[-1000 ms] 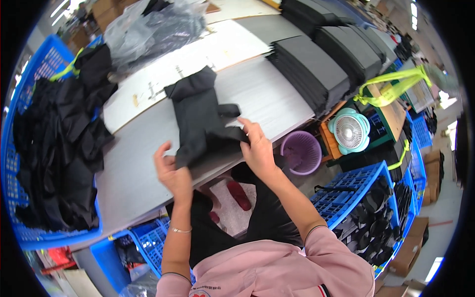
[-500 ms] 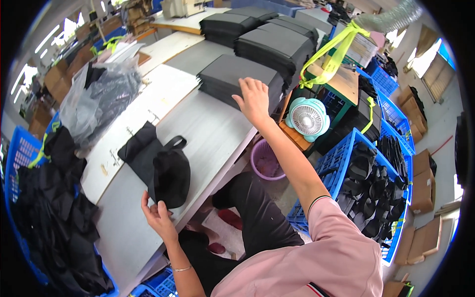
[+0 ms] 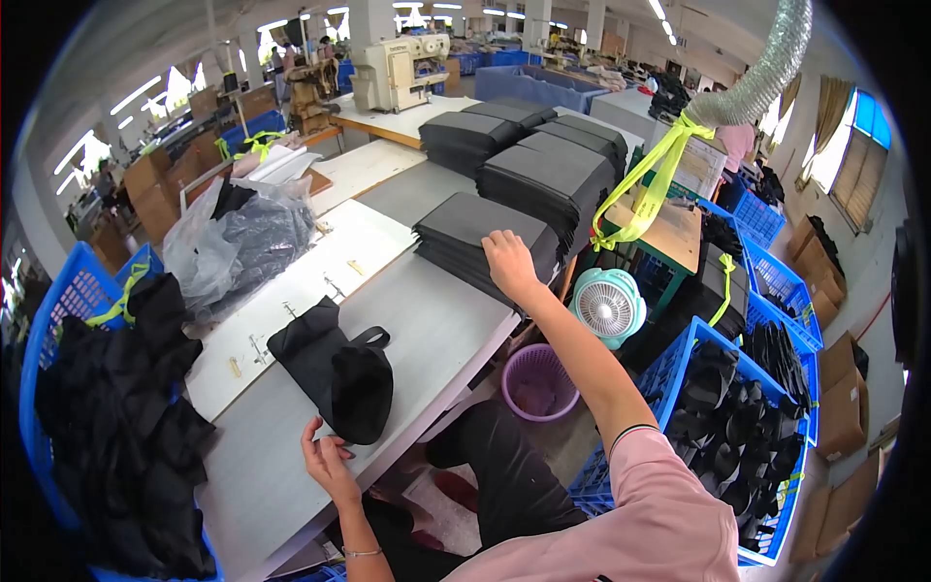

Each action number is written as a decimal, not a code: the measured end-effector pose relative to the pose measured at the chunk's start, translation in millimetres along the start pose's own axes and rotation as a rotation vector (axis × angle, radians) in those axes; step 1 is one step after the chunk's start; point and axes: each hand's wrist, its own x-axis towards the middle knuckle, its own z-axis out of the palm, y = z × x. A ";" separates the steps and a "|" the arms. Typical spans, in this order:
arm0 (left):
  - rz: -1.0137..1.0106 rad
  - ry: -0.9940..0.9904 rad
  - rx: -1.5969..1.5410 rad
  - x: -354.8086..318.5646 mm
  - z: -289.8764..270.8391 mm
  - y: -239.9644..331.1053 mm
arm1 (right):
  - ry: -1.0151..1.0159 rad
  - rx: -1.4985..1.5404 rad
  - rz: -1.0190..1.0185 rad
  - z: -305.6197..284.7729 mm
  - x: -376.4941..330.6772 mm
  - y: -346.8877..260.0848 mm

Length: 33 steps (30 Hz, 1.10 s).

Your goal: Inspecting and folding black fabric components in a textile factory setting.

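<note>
A black fabric bag-like piece with a small loop lies on the grey tabletop, its rounded end towards me. Just off that end is my left hand, open, fingers loosely bent and apart. My right hand reaches across to the nearest stack of black sheets. Its fingers are bent and drawn together on the top near the front edge. Whether a sheet is pinched between them is hidden.
More stacks of black sheets stand behind. Left are a clear plastic bag and a blue crate heaped with black fabric. To the right are a turquoise fan, a purple basket and a blue crate of black straps.
The view has tilted up, showing more of the room. My right hand's fingers have drawn together on the stack. My left hand has come slightly away from the black piece's end.
</note>
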 end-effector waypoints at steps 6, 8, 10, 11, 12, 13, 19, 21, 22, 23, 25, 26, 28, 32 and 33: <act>0.205 0.155 0.196 -15.5 6.8 20.7 | 0.118 -0.161 -0.166 -64.6 -12.9 -42.2; 0.393 0.268 0.361 -33.0 19.0 28.4 | 0.098 -0.230 -0.218 -97.8 -42.4 -75.3; 0.339 0.097 0.232 -61.8 36.5 31.4 | 0.040 -0.050 -0.193 -125.0 -79.8 -113.7; 0.241 -0.049 0.143 -73.7 47.6 29.3 | 0.024 0.005 -0.178 -135.6 -98.3 -132.1; 0.081 -0.221 -0.007 -82.8 60.8 24.0 | 0.028 0.077 -0.166 -144.4 -116.4 -149.9; -0.132 -0.411 -0.243 -88.6 72.0 16.6 | -0.039 0.126 -0.119 -151.5 -132.1 -165.8; -0.857 -0.721 -0.715 -102.7 109.3 -16.3 | -0.199 0.475 0.130 -184.1 -192.4 -220.9; -0.729 -0.964 -0.891 -96.3 112.1 -9.8 | -0.161 0.698 0.222 -192.8 -200.1 -221.9; -0.712 -0.932 -0.933 -94.6 114.6 -3.0 | -0.243 0.859 0.339 -197.9 -202.9 -218.4; -0.707 -0.888 -0.995 -92.6 118.0 4.9 | -0.273 1.033 0.492 -202.5 -205.1 -216.3; -0.692 -0.824 -1.142 -84.5 123.4 20.2 | -0.364 1.176 0.588 -209.4 -206.5 -209.0; -0.650 -0.846 -1.167 -80.9 123.1 26.6 | -0.418 1.217 0.648 -212.2 -206.7 -206.3; -0.695 -0.785 -1.219 -74.6 117.2 35.0 | -0.465 1.210 0.689 -216.8 -207.0 -205.2; -0.811 -0.615 -1.140 -67.5 94.1 37.5 | -0.380 1.034 0.600 -220.2 -206.2 -214.5; -0.798 -0.582 -1.160 -66.1 89.8 36.4 | -0.340 0.968 0.549 -218.8 -205.3 -216.5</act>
